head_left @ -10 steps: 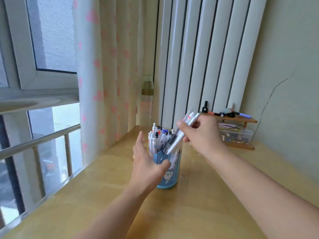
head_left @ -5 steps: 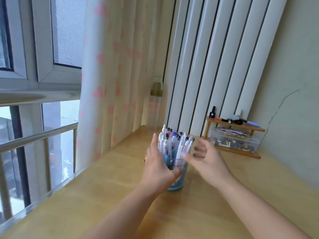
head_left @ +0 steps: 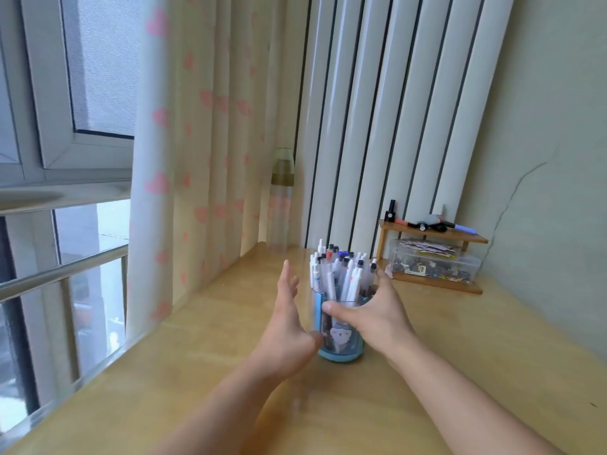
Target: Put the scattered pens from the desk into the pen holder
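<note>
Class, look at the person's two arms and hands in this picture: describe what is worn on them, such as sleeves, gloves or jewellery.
Both forearms are bare up to the bottom edge of the picture: no sleeves show. The left hand and the right hand wear no gloves. No watch or bracelet shows on either wrist, and no ring can be made out in this view.

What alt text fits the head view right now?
Two bare hands flank a blue pen holder packed with pens on a wooden desk: right hand grips its rim, left hand open beside it.
</note>
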